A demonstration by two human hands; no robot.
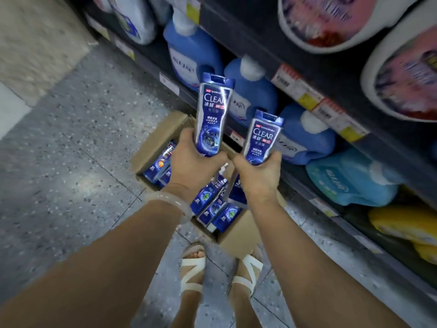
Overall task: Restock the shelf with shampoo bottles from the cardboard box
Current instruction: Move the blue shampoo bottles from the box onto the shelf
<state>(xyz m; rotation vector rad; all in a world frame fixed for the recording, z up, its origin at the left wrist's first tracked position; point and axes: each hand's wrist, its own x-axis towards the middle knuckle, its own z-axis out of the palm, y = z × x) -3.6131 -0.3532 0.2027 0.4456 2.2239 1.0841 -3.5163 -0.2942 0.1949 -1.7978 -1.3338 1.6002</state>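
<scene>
One upright shampoo bottle (212, 114) gripped in each of both hands (196, 159), above cardboard box (153, 145).

A grey speckled floor (71, 143) runs below and left of the grip, with a paler tile strip (40, 43) far up-left catching soft glare. Right of the grip, dark racking (260, 43) carries price tags (298, 88) along its edges, blue jugs (191, 55) just behind the grip, and a teal pouch (350, 178) and yellow pouches (406, 223) lower right. Blurred white tubs (335, 20) sit above right.
</scene>
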